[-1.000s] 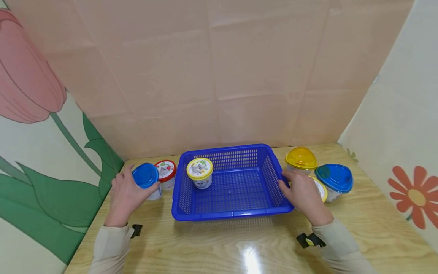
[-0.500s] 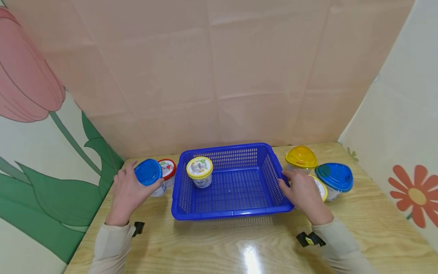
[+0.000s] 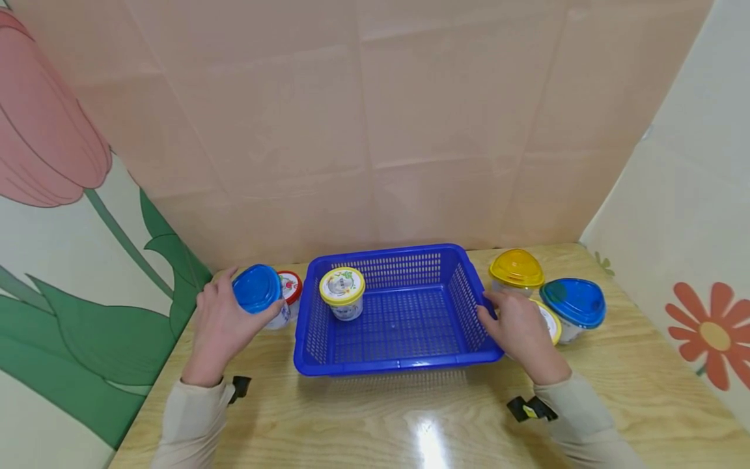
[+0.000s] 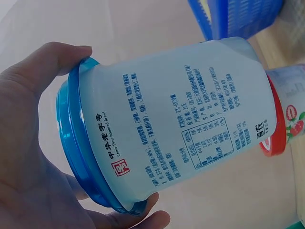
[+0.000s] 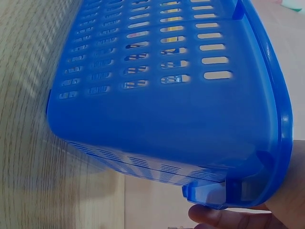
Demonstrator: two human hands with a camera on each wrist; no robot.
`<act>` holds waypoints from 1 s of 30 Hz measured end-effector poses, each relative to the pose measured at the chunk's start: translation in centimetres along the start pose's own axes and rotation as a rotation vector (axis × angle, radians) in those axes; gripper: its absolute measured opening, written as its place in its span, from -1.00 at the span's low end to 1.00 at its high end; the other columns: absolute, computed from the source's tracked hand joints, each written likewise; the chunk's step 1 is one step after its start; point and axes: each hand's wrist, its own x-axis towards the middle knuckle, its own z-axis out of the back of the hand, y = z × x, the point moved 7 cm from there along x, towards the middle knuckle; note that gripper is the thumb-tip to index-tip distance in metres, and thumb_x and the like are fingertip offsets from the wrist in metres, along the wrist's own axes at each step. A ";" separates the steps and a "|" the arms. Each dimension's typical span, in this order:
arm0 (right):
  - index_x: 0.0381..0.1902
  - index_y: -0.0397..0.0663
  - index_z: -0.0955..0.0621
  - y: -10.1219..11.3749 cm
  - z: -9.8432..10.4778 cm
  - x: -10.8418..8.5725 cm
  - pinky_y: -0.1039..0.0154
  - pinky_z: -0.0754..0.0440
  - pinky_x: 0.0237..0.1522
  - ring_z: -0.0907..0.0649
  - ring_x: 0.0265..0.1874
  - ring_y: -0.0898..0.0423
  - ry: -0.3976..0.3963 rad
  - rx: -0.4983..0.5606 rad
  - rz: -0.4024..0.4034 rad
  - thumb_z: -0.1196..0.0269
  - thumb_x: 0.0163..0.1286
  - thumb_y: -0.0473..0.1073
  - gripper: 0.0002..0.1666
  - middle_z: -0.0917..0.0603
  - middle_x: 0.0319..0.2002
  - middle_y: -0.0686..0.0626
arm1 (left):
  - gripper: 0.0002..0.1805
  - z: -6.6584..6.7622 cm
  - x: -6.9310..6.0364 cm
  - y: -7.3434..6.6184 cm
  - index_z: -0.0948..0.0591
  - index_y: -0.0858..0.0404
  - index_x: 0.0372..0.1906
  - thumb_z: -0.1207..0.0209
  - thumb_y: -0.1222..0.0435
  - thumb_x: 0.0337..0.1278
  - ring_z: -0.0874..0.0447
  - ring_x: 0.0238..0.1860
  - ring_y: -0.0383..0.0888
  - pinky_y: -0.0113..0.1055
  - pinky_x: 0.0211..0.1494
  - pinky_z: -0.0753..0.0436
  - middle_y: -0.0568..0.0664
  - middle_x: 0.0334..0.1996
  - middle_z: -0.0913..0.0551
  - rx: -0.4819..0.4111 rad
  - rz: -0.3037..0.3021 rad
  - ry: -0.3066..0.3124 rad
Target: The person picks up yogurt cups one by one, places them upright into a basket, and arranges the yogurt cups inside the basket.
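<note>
My left hand (image 3: pixel 219 322) grips a white tub with a blue lid (image 3: pixel 258 288), thumb and fingers around the lid's edge. In the left wrist view the tub (image 4: pixel 167 129) shows printed text on its side, and it appears raised off the table. Just behind it is a red-lidded tub (image 3: pixel 291 286), partly covered. My right hand (image 3: pixel 521 329) holds the right rim of the blue plastic basket (image 3: pixel 398 366). The right wrist view shows fingers (image 5: pixel 228 219) hooked at the rim of the basket (image 5: pixel 157 119). Inside the basket, at its left, stands a yellow-lidded tub (image 3: pixel 342 293).
Right of the basket stand a tub with a domed yellow lid (image 3: pixel 517 268), a larger blue-lidded tub (image 3: pixel 574 303) and a flat yellow-lidded one (image 3: pixel 549 322) partly behind my right hand. A papered wall (image 3: pixel 375 130) rises behind the wooden table (image 3: pixel 351 423).
My left hand has moved the blue-lidded tub a little to the right and away from me, covering more of the red-lidded tub. My right hand and the basket have stayed put.
</note>
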 end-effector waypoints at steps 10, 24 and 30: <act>0.01 -0.43 -0.65 0.0 0.1 0.0 0.08 -0.65 -0.44 -0.56 -0.51 0.01 0.000 -0.005 -0.001 -0.32 0.35 -0.11 -0.54 -0.71 -0.27 -0.31 | 0.16 0.2 0.0 -1.0 -0.12 0.29 0.52 -0.33 -0.27 -0.04 -0.22 0.26 0.35 0.36 0.11 -0.45 0.42 0.28 -0.31 -0.021 0.001 0.003; 0.00 -0.43 -0.66 0.0 0.4 -0.3 -0.08 -0.71 -0.33 -0.65 -0.42 -0.11 -0.042 -0.014 0.015 -0.33 0.32 -0.14 -0.55 -0.67 -0.16 -0.39 | 0.09 -0.2 0.2 -2.7 -0.21 0.24 0.48 -0.32 -0.30 -0.04 -0.21 0.26 0.31 0.33 0.10 -0.47 0.39 0.26 -0.29 -0.095 -0.020 0.045; 0.03 -0.43 -0.65 0.0 0.1 -0.2 -0.01 -0.70 -0.36 -0.62 -0.45 -0.06 -0.019 -0.002 -0.007 -0.33 0.33 -0.13 -0.54 -0.67 -0.18 -0.36 | 0.12 -0.7 0.4 -3.1 -0.22 0.25 0.49 -0.32 -0.32 -0.05 -0.23 0.24 0.29 0.29 0.10 -0.46 0.39 0.25 -0.31 -0.083 -0.037 0.063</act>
